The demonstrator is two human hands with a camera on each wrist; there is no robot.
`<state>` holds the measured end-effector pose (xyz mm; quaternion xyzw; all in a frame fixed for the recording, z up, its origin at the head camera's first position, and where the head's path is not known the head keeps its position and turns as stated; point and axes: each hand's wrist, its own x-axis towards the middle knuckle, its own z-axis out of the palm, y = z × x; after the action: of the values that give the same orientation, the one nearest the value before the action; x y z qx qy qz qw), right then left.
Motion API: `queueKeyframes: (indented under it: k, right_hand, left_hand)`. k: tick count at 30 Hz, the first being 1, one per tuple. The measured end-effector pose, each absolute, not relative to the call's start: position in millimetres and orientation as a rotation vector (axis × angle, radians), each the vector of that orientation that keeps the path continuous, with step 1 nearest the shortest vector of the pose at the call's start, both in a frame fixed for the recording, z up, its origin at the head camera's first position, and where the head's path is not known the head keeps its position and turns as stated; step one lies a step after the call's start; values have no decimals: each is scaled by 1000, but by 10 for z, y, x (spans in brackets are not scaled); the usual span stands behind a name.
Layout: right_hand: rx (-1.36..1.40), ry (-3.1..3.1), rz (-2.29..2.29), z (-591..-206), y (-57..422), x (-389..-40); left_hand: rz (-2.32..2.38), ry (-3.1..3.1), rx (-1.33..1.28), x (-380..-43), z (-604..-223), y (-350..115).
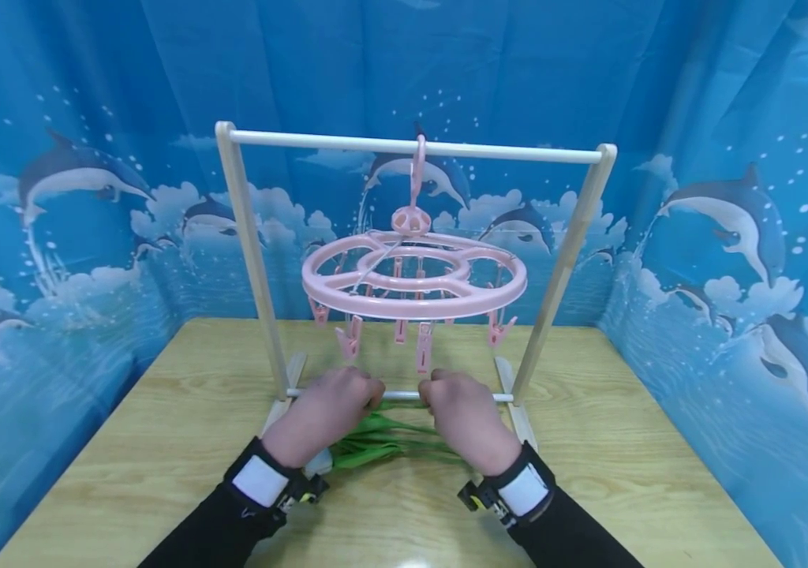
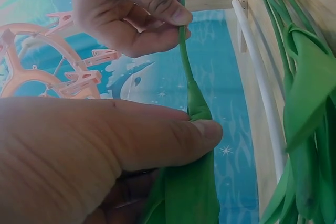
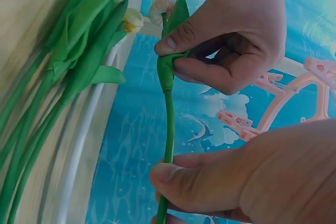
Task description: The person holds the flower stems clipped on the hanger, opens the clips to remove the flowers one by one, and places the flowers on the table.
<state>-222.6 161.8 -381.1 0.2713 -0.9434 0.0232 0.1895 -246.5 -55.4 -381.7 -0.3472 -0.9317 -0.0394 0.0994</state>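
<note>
In the head view my left hand (image 1: 336, 410) and right hand (image 1: 464, 418) are held close together above the table, in front of the drying rack. Between them they hold one artificial tulip (image 3: 169, 124). My left thumb and finger pinch it where the green leaves join the stem, plain in the left wrist view. Farther along, the right thumb and finger pinch the thin stem (image 2: 183, 56). A pale bloom (image 3: 159, 10) shows past the left hand in the right wrist view. Below the hands, several more tulips (image 1: 383, 446) lie on the table, leaves overlapping.
A wooden stand (image 1: 566, 268) with a white top bar (image 1: 326, 142) rises behind the hands. From it hangs a round pink clip hanger (image 1: 414, 304) with several pegs (image 1: 424, 347) dangling just above the hands. A white lower bar (image 1: 404, 395) crosses near them. Blue dolphin curtains surround the table (image 1: 141, 450).
</note>
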Motion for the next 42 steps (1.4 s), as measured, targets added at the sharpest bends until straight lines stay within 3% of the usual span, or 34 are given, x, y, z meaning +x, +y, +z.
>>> queueKeyframes:
  k: [42]
  right_hand:
    - [781, -2766, -50, -4134, 1554, -2340]
  left_hand:
    - [-441, -2782, -1142, -2545, -4153, -571]
